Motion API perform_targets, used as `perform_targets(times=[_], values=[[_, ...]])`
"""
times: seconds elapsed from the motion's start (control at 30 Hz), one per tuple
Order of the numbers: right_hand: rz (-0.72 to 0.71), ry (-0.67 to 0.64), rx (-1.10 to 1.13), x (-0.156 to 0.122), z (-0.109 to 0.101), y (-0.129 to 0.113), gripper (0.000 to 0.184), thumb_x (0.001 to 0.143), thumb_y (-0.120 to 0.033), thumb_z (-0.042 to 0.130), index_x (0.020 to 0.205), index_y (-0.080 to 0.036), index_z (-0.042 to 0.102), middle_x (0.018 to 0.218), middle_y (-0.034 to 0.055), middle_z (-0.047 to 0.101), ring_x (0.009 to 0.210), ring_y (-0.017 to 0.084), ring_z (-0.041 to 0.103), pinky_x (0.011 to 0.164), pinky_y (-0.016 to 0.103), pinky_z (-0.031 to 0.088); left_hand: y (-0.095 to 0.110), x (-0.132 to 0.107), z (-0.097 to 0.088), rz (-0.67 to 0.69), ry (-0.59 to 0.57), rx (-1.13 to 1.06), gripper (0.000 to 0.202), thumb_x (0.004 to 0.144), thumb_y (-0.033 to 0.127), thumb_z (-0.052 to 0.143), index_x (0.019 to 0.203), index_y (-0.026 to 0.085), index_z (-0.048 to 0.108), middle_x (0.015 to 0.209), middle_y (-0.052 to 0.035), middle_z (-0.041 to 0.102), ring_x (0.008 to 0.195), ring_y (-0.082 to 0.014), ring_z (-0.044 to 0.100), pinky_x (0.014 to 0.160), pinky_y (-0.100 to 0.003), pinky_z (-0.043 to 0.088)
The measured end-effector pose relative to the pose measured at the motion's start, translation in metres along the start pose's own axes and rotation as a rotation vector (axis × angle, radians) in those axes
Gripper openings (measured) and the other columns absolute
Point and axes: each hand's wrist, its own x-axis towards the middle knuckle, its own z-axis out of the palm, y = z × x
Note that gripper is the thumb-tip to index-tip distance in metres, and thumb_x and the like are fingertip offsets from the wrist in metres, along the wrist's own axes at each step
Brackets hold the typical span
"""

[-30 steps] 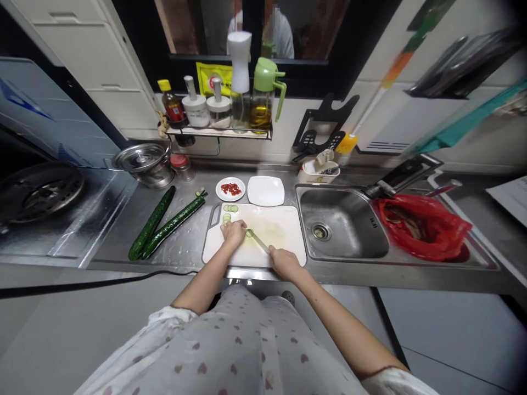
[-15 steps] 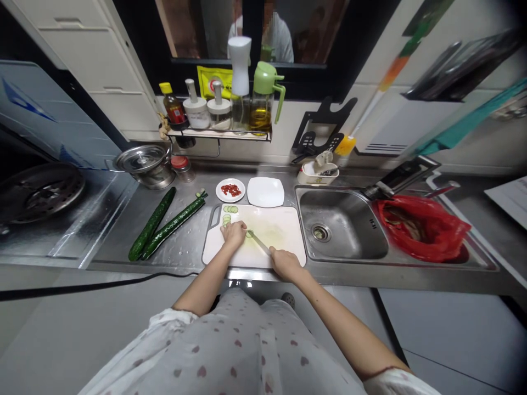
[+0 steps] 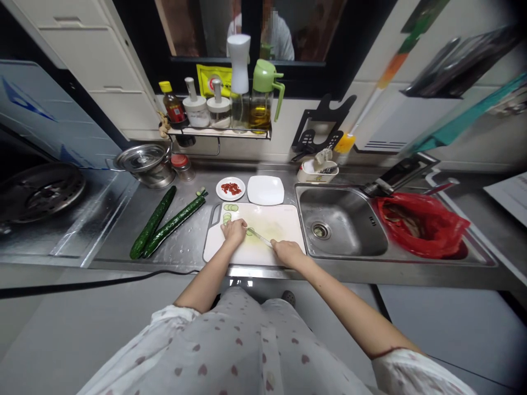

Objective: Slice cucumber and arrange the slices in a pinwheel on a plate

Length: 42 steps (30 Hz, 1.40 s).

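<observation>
On the white cutting board [image 3: 263, 256], my left hand [image 3: 234, 232] is closed over a piece of cucumber, mostly hidden under the fingers. A thin green-rimmed cucumber slice [image 3: 250, 232] lies at the fingertips, beside the knife blade. My right hand [image 3: 288, 253] grips the handle of the knife [image 3: 260, 237], whose tip points toward my left hand. More cucumber slices [image 3: 231, 208] lie at the board's upper left corner, some partly behind my left hand. Two long whole-looking cucumbers [image 3: 153, 222] rest on the steel counter to the left.
Behind the board stand a plate of chopped red pieces [image 3: 219, 193] and a white square plate [image 3: 265, 190]. The sink [image 3: 346, 222] is at right, with a red plastic bag [image 3: 447, 230] beyond it. A lidded steel pot [image 3: 154, 173] and a condiment shelf [image 3: 218, 133] are at the back.
My right hand and the knife handle have risen slightly, and the blade's angle has changed a little. My left hand stays almost in the same place on the board.
</observation>
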Motion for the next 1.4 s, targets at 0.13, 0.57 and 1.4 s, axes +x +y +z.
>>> perform_targets(times=[0.13, 0.57, 1.4], values=[[-0.034, -0.001, -0.038, 0.003, -0.003, 0.004, 0.035, 0.090, -0.012, 0.035, 0.120, -0.015, 0.052, 0.105, 0.0185, 0.068, 0.100, 0.026, 0.064, 0.078, 0.035, 0.046, 0.000, 0.000, 0.000, -0.002, 0.000, -0.002, 0.017, 0.082, 0.030, 0.054, 0.090, 0.032, 0.068, 0.096, -0.0037, 0.071, 0.109, -0.0269, 0.053, 0.090, -0.042, 0.029], [-0.050, -0.025, -0.072, 0.007, -0.023, 0.007, 0.037, 0.090, -0.012, 0.035, 0.121, -0.014, 0.056, 0.107, 0.0189, 0.067, 0.103, 0.026, 0.063, 0.081, 0.035, 0.046, 0.002, -0.001, -0.002, -0.002, 0.003, -0.002, 0.015, 0.081, 0.030, 0.056, 0.089, 0.032, 0.068, 0.096, -0.0034, 0.071, 0.109, -0.0278, 0.053, 0.091, -0.043, 0.030], [0.006, 0.017, 0.032, -0.029, 0.024, 0.032, 0.030, 0.095, -0.027, 0.033, 0.115, -0.018, 0.054, 0.102, 0.0159, 0.067, 0.096, 0.026, 0.064, 0.076, 0.032, 0.042, 0.003, -0.012, 0.000, 0.051, 0.052, 0.043, 0.027, 0.084, 0.025, 0.046, 0.096, 0.030, 0.069, 0.099, -0.0062, 0.071, 0.111, -0.0282, 0.050, 0.092, -0.043, 0.028]])
